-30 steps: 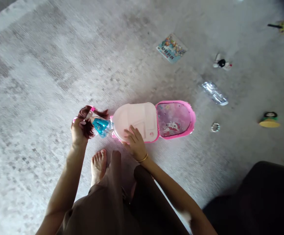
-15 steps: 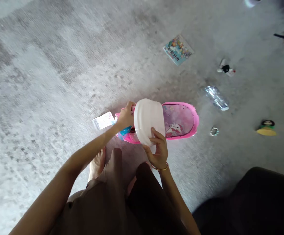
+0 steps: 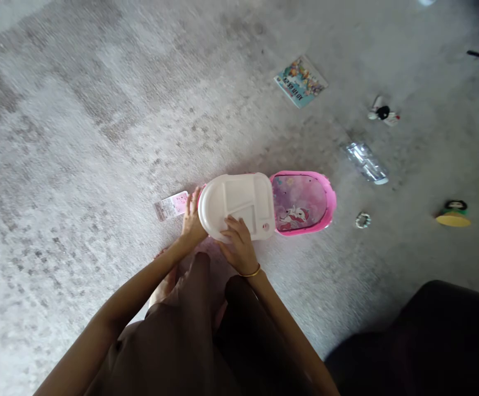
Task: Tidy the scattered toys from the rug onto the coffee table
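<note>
- Nearest are the person's brown clothes point(image 3: 173, 335), with a bare foot point(image 3: 167, 286) partly showing beyond them.
- The right hand point(image 3: 239, 247), a gold bangle point(image 3: 251, 272) at its wrist, lies over the near edge of the white tray point(image 3: 239, 190). Its fingers are stretched out on top, resting rather than clamped, as I judge it.
- The left hand point(image 3: 193, 223) is at the tray's rounded end, fingers pointing away from the body. The tray's edge hides part of it, so I can't tell whether it pinches anything.
- The tray lies over the base of a pink case, of which only a sliver of rim shows at that end. I'd say the tray is roughly in place over the base; whether it sits fully down, I can't tell from here.
- The pink lid point(image 3: 330, 203), with its unicorn picture, lies folded open at the tray's other end; it is not closed over it.
- A printed card point(image 3: 171, 206) lies just past the left hand.
- Farther off on the grey floor point(image 3: 78, 165) are a bead bracelet point(image 3: 363, 220), a clear plastic item point(image 3: 365, 162), a black-and-white figure point(image 3: 383, 113), a yellow-and-green toy point(image 3: 453, 214) and a colourful booklet point(image 3: 301, 81), all apart from the hands.
</note>
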Motion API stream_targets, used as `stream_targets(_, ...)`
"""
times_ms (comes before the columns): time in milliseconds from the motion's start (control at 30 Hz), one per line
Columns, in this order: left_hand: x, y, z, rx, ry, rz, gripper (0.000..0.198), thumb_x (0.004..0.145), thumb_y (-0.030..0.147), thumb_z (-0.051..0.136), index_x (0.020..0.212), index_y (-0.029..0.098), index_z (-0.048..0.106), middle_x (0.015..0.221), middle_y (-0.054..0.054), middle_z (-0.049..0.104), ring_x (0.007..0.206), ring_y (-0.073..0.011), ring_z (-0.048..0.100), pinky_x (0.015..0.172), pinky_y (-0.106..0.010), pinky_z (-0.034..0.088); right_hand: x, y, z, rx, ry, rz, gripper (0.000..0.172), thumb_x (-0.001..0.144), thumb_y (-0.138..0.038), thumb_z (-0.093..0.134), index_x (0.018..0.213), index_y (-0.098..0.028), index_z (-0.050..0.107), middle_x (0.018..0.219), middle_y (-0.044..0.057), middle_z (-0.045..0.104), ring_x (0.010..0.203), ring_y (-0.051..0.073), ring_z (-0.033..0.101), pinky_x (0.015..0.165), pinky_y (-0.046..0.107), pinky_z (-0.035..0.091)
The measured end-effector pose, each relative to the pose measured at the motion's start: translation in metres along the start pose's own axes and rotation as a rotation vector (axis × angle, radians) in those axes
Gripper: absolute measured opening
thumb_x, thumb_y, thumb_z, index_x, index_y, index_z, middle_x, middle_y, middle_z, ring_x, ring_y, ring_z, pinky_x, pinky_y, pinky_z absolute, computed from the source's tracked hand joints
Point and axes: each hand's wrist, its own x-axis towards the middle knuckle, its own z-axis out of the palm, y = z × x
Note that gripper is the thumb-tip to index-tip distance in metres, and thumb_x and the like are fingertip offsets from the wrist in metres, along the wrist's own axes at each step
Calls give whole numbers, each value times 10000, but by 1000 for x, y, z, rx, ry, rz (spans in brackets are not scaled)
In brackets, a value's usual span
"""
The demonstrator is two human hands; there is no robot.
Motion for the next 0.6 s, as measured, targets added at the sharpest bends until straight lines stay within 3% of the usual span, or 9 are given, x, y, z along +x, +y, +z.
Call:
stream_targets(100,-14,-36,-9,40,85,-134,572,964,299,389,1512,142,346,1595,-200,299,1525,-335,123,1209,-630,124,8,5,-6,-53,-127,-21,197,951,-348,549,1078,-235,648,1345,97,628,1364,250,488,1221,569,203)
stream_targets(167,-20,-54,-17,-2,196,-219,578,998,342,328,1547,172,268,1616,-195,247,1529,-312,115,1191,-638,164,20,11,-12,-126,-98,14,306,963,-377,509,1211,-246,631,1410,96,581,1399,264,441,1227,576,142)
stream_targets(233,-16,-58,-26,-65,274,-192,572,1013,393,308,1554,214,248,1626,-172,233,1528,-282,139,1190,-604,207,35,20,-15,-238,-18,124,476,952,-436,500,1385,-241,536,1522,110,456,1475,315,300,1214,617,87)
stream_targets(333,16,-35,-39,-94,239,32,540,1019,400,310,1525,215,322,1612,-150,286,1517,-254,200,1201,-533,239,59,39,-12,-331,-2,263,650,923,-537,507,1499,-251,415,1616,104,287,1514,386,122,1176,689,20)
stream_targets(433,61,-2,-39,-20,93,216,522,1008,388,348,1474,161,409,1560,-156,390,1501,-275,245,1213,-526,203,69,55,-4,-334,-86,282,635,922,-557,506,1496,-299,420,1630,84,257,1503,403,151,1145,728,-2)
stream_targets(500,80,13,-30,42,-5,237,548,989,391,392,1460,110,418,1516,-187,445,1471,-302,306,1203,-522,228,68,59,-1,-344,-110,285,625,918,-560,517,1488,-319,429,1629,79,259,1492,406,187,1129,746,-9)
stream_targets(600,81,19,-12,84,-75,179,579,973,378,422,1468,79,385,1478,-214,479,1398,-310,419,1147,-486,342,63,57,-5,-357,-109,275,634,902,-570,549,1479,-331,439,1621,77,283,1488,411,193,1124,754,-20)
